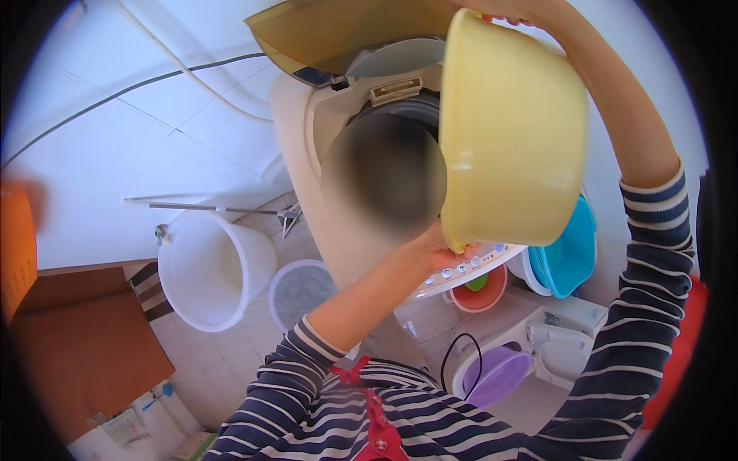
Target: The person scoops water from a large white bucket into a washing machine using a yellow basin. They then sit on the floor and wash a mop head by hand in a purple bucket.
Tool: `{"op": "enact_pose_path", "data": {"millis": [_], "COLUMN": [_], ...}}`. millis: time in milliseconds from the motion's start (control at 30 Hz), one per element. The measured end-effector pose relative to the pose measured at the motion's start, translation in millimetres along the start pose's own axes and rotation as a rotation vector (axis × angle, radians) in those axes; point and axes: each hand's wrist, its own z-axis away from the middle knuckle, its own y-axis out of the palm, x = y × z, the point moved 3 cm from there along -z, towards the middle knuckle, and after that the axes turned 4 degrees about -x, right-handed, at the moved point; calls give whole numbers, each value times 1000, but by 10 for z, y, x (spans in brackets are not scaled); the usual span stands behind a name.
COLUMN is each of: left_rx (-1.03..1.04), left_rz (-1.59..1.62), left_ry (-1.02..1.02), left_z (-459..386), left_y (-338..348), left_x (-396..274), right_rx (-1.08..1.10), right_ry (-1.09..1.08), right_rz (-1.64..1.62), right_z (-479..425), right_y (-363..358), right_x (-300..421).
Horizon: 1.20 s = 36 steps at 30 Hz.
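Note:
A yellow plastic basin is tipped on its side over a top-loading washing machine, its mouth turned left towards the drum. My left hand grips the lower rim, just above the control panel. At the top of the picture, my right hand holds the basin's far side, with its fingers partly hidden. The machine's brownish see-through lid stands raised behind the opening. A round blurred patch hides most of the drum, and the basin's inside is turned out of sight.
On the left stand a large white tub and a smaller round tub. To the right are a blue basin, a red basin and a purple basin on a toilet. A hose runs along the wall.

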Motion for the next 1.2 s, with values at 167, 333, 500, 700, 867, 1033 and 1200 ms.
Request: {"op": "enact_pose_path", "data": {"millis": [167,333,500,700,867,1033,1200], "left_rx": [-401,-556,-808,-1031,-1032,-1054,-1014], "left_rz": [-468,-596,-621,-211,-125,245,345], "left_ry": [285,781,1381,1629,1710,1850,1886], "left_z": [310,1621,3034,4624,4881,4927,4903], "left_y": [638,593,370,-1000,-1287,-1643,-1800], "left_x": [242,50,193,815,1455,1471,1396], "right_rx": [-261,-392,572,862,619,523,522], "right_ry": [-83,-668,-502,-475,-209,-215,-219], "right_rz": [168,-964,-1181,100,-89,-7,51], "right_z": [1090,1311,1021,301,-427,-409,-194], "right_y": [-661,-608,538,3386,4878,5951,6524], "right_x": [241,282,596,83,-53,6,105]}}
